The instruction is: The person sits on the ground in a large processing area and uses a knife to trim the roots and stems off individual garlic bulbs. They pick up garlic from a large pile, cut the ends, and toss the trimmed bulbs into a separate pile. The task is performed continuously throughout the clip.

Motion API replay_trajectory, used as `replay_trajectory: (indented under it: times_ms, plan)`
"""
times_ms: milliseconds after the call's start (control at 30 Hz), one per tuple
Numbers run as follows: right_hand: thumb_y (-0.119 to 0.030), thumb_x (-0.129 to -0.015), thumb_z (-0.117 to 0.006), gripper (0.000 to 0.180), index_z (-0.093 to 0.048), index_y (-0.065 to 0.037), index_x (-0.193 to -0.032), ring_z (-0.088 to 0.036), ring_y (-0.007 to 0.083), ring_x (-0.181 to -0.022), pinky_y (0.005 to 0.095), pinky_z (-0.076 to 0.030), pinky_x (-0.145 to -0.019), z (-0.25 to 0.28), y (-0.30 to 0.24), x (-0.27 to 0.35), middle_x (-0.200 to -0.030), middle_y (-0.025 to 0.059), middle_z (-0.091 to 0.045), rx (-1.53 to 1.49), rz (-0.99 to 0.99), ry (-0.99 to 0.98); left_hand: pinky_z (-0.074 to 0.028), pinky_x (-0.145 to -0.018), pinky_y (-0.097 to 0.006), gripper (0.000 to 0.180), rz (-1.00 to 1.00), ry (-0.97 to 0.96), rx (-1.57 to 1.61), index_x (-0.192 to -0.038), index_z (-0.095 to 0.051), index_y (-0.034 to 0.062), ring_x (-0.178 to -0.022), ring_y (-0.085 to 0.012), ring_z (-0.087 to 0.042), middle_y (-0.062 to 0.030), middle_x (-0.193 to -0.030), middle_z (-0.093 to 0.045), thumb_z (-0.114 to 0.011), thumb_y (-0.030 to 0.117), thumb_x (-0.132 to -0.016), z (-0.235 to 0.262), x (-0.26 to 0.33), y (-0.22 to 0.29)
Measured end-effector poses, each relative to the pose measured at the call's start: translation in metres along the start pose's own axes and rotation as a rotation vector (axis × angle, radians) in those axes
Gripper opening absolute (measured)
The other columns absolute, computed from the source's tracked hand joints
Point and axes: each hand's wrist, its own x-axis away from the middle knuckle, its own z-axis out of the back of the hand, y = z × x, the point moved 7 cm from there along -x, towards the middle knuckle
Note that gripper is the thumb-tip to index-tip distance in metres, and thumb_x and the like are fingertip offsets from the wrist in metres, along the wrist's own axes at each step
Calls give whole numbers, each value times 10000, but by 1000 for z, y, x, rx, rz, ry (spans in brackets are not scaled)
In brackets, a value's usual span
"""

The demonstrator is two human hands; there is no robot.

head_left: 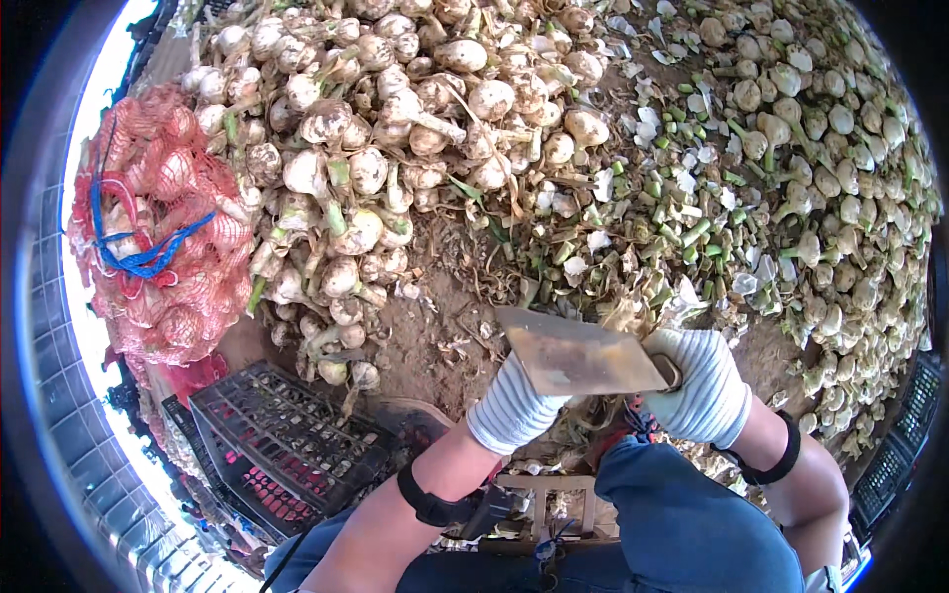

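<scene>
My right hand (698,383), in a white knitted glove, is closed around the handle of a wide cleaver (583,354). The blade points left across my lap, its metal smeared with brownish stains. Under the blade's left part is my left hand (514,407), gloved the same way. The blade hides its fingers, so whether it holds anything does not show. Ahead lies a large heap of garlic bulbs (361,170) with stems and soil on them. Cut stems and peeled skins (682,222) cover the ground beyond the blade.
A red mesh sack (173,188) of garlic, tied with blue cord, stands at the left. Near it is a black plastic crate (282,435). Another garlic pile (840,198) spreads along the right, with a dark crate (895,445) at the edge. My knees are close below the hands.
</scene>
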Motion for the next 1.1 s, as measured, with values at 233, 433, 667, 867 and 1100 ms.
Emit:
replay_trajectory:
  times_ms: [233,433,667,867,1100]
  plan:
    - [-132,-631,-641,194,-621,-79,-816,-582,352,-589,380,-469,-529,6,-6,3,-625,132,-563,80,96,0,-468,-945,-333,556,251,-234,625,-1324,-416,51,-1103,-196,-559,-88,-1241,-552,-634,85,-813,-10,3,-11]
    - [-136,-634,-645,183,-612,-84,-806,-572,352,-580,380,-465,-527,8,-10,1,-629,129,-564,77,131,-10,-481,-881,-285,568,344,-258,928,-1313,-431,37,-991,-155,-588,-69,-1152,-583,-667,128,-805,-19,-3,8]
    - [-168,-679,-696,207,-648,-33,-827,-617,242,-572,339,-503,-565,16,149,31,-600,136,-583,525,-277,12,-399,-520,-188,251,548,-80,284,-1045,-649,20,-613,-28,-523,18,-774,-641,-660,130,-820,0,-7,28]
    - [-60,-689,-648,161,-631,-2,-838,-517,46,-644,244,-454,-560,14,87,25,-645,10,-585,-127,-148,139,-472,-698,-222,294,561,-130,113,-1078,-614,-26,-772,-57,-562,-9,-858,-652,-644,165,-857,7,-3,25]
    - [-113,-683,-630,156,-658,-73,-830,-599,307,-548,325,-477,-525,-7,12,10,-606,129,-586,-40,100,81,-499,-717,-313,332,86,108,-232,-1020,-598,-16,-785,-209,-618,-113,-872,-640,-682,181,-766,11,-1,24]
